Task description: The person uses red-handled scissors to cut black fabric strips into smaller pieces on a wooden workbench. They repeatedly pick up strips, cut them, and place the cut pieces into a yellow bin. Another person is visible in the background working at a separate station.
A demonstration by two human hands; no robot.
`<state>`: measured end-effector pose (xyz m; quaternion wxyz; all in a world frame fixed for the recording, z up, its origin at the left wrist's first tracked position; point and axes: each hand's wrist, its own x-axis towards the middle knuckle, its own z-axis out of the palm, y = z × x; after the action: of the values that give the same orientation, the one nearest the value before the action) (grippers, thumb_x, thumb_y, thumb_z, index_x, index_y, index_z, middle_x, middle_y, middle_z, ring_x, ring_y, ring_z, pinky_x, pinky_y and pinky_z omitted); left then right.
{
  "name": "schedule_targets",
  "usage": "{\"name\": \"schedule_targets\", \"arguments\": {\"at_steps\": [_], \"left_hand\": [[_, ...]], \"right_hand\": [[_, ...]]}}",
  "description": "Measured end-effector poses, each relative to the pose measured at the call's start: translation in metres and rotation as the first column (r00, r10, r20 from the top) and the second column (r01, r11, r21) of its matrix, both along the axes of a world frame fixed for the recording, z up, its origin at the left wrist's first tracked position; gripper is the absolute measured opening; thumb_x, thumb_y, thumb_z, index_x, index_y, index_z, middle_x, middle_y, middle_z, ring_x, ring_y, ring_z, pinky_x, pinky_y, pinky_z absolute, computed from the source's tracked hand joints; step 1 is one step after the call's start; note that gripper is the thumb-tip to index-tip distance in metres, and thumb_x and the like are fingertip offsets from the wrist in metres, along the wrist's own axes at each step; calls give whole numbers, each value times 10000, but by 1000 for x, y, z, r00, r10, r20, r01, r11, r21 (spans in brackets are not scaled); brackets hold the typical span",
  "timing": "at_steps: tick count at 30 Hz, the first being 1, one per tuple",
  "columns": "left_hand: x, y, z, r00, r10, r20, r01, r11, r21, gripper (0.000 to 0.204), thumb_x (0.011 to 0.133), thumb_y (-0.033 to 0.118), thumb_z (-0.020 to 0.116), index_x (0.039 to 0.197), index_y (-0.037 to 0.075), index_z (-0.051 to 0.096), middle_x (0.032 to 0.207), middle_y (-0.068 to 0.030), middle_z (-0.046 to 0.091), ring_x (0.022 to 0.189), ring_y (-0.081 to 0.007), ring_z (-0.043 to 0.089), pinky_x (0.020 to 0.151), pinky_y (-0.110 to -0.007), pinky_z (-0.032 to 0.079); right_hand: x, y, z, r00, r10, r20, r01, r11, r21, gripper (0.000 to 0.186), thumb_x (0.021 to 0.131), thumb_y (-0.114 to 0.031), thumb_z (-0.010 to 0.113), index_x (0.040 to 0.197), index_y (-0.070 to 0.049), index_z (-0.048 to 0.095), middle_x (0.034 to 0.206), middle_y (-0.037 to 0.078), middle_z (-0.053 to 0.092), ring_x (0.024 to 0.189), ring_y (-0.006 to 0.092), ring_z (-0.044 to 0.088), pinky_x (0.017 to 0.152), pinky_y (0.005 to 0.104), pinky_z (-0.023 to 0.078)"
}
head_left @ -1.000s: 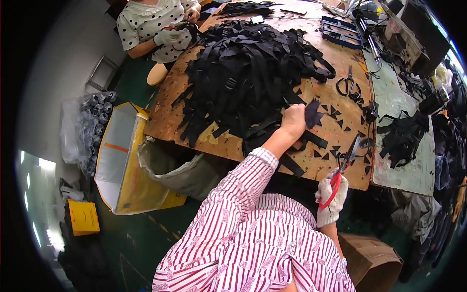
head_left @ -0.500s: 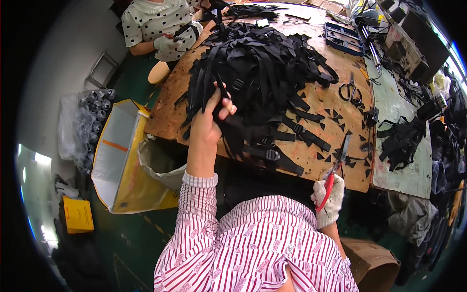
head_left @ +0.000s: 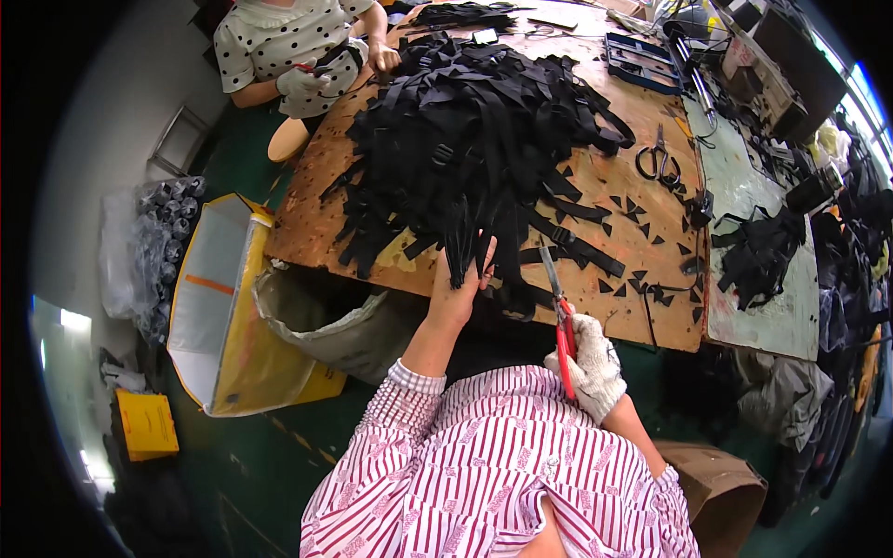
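My bare left hand (head_left: 452, 299) is at the table's near edge, closed on a bundle of black straps (head_left: 460, 244) whose ends hang over the fingers. More black straps hang beside it, down past the edge. Just to the right, my right hand (head_left: 597, 368), in a white knit glove, grips red-handled scissors (head_left: 564, 337). Their blades point up and away from me, close to the straps. Beyond both hands lies a large heap of black webbing straps (head_left: 465, 102), some with plastic buckles (head_left: 564, 235).
Small black triangular offcuts (head_left: 635, 206) and black-handled scissors (head_left: 659, 166) lie on the wooden table (head_left: 595, 163). A pale sack (head_left: 321, 335) and yellow bag (head_left: 244, 321) stand at left. A co-worker's gloved hand (head_left: 302, 82) is at the far left.
My left hand has moved right and nearer to me, with straps in its grip. My right hand has brought the scissors leftward, closer to it. The co-worker's bare hand now reaches the heap.
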<state>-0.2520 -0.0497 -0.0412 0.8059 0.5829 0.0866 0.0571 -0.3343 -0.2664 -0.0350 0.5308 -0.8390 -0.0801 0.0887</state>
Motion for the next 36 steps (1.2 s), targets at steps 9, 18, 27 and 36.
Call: {"name": "schedule_targets", "arguments": {"at_steps": [9, 18, 27, 36], "left_hand": [[-4, -4, -31, 952, -210, 221, 151, 955, 256, 218, 944, 181, 547, 1123, 63, 505, 957, -23, 600, 754, -82, 549, 582, -209, 384], [-14, -17, -57, 925, -319, 206, 212, 883, 419, 278, 966, 56, 437, 1239, 51, 385, 1234, -114, 525, 1125, -197, 556, 761, -248, 466], [-10, -27, -54, 946, -250, 204, 131, 875, 465, 214, 938, -9, 436, 1145, -7, 491, 1086, -104, 579, 991, -200, 600, 803, -289, 486], [-8, -43, -23, 855, -176, 487, -232, 710, 665, 124, 966, 83, 425, 889, 75, 522, 661, 61, 453, 474, 1, 439, 377, -149, 327]], "right_hand": [[1, -3, -8, 1000, 25, 19, -23, 998, -52, 625, 751, -339, 726, 1198, -9, 438, 875, 182, 615, 766, 352, 610, 700, 397, 473], [5, 0, -11, 998, -31, -61, 30, 999, -14, 555, 745, -296, 723, 1143, -15, 457, 863, 149, 591, 764, 296, 595, 712, 372, 470], [1, 3, -35, 963, -69, -260, 116, 979, 169, 503, 749, -243, 708, 1119, -14, 457, 882, 131, 573, 783, 243, 577, 731, 355, 464], [3, 5, -36, 920, -45, -388, 166, 944, 284, 397, 767, -161, 626, 1095, -9, 460, 803, 84, 545, 677, 178, 544, 632, 304, 452]]}}
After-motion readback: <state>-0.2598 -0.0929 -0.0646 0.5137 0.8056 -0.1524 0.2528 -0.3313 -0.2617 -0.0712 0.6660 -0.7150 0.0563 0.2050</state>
